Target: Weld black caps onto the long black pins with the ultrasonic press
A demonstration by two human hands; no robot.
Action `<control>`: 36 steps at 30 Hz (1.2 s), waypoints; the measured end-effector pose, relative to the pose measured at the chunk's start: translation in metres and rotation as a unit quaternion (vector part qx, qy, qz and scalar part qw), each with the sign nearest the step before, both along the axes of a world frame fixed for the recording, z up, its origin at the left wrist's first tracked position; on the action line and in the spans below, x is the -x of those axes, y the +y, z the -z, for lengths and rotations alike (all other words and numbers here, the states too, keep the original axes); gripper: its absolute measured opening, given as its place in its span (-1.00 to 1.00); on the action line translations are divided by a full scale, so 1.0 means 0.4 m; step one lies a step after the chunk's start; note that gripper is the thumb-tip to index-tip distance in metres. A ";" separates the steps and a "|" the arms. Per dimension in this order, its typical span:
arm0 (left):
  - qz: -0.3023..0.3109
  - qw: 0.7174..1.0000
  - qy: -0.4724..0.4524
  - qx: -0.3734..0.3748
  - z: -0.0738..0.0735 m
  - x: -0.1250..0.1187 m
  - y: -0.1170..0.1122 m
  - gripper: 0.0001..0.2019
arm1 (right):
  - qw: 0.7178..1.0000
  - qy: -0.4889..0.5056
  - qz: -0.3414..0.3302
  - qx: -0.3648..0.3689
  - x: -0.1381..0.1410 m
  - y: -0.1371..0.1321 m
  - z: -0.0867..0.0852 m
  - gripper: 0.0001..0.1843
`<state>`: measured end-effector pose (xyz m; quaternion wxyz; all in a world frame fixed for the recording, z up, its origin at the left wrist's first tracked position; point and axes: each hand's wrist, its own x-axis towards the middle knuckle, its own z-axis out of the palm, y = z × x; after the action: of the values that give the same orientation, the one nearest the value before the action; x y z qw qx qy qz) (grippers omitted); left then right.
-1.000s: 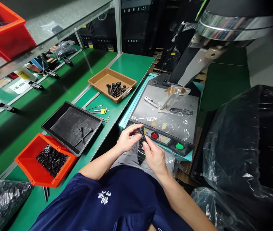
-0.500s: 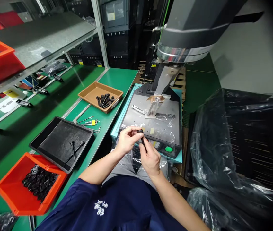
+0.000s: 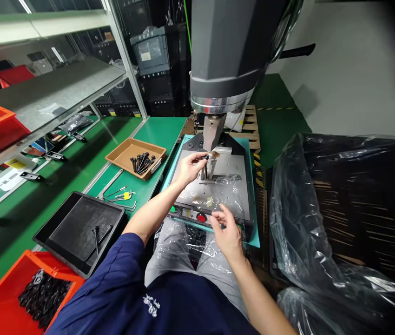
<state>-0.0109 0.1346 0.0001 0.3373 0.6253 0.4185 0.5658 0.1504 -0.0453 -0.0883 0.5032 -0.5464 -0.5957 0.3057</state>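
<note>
Under the press head, my left hand point(image 3: 191, 168) is closed in a pinch on a black rod-shaped part point(image 3: 205, 158). It holds the part at the metal fixture point(image 3: 212, 167), which stands on the grey machine plate point(image 3: 230, 190). Fingers partly cover the part, and I cannot tell whether it is seated in the fixture. My right hand point(image 3: 228, 232) hovers at the plate's front edge, fingers apart and bent, with nothing in it. A red button point(image 3: 201, 217) is just left of its fingertips. The metal ram point(image 3: 213, 130) hangs right above the fixture.
On the green bench, a tan tray point(image 3: 119, 156) holds several black rods with thick heads. A black tray point(image 3: 61, 221) has a couple of similar rods. An orange bin point(image 3: 0, 298) contains small black parts. Hex keys point(image 3: 124, 196) lie between the trays. Plastic-wrapped material point(image 3: 298, 204) stands at right.
My hands were together around the black part near my lap. The left has carried it forward to the fixture; the right has let go and moved right, its fingers opening. The view has shifted.
</note>
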 end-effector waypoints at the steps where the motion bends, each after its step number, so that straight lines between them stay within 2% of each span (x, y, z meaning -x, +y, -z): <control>1: -0.004 1.000 0.013 -0.009 0.009 -0.007 0.021 -0.74 | 1.000 0.010 -0.005 0.018 -0.010 -0.007 0.015 -0.40; 6: -0.034 0.997 0.070 -0.007 0.046 -0.031 0.081 -0.83 | 0.995 0.036 -0.008 0.092 -0.055 -0.026 0.082 -0.33; 10: -0.048 0.991 0.125 -0.016 0.049 -0.030 0.110 -0.89 | 0.992 0.049 -0.011 0.120 -0.076 -0.029 0.107 -0.31; 17: 0.017 0.985 0.146 -0.087 0.037 0.008 0.156 -0.86 | 0.989 0.063 -0.013 0.136 -0.094 -0.030 0.128 -0.32; 23: 0.056 0.977 0.174 -0.110 0.020 0.017 0.156 -0.87 | 0.988 0.082 -0.020 0.132 -0.109 -0.032 0.140 -0.32; 25: 0.052 0.981 0.156 -0.101 0.017 0.011 0.154 -0.84 | 0.987 0.080 -0.022 0.135 -0.110 -0.034 0.138 -0.32; 29: 0.049 0.991 0.118 -0.031 0.016 0.001 0.151 -0.80 | 0.986 0.085 -0.026 0.141 -0.107 -0.038 0.131 -0.34; 36: 0.067 0.984 0.163 0.006 -0.004 0.018 0.149 -0.85 | 0.985 0.089 -0.020 0.143 -0.113 -0.044 0.137 -0.37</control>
<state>-0.0181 0.1942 0.0017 0.3053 0.7339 0.4284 0.4296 0.1957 -0.0627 -0.1432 0.4648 -0.5715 -0.5090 0.4453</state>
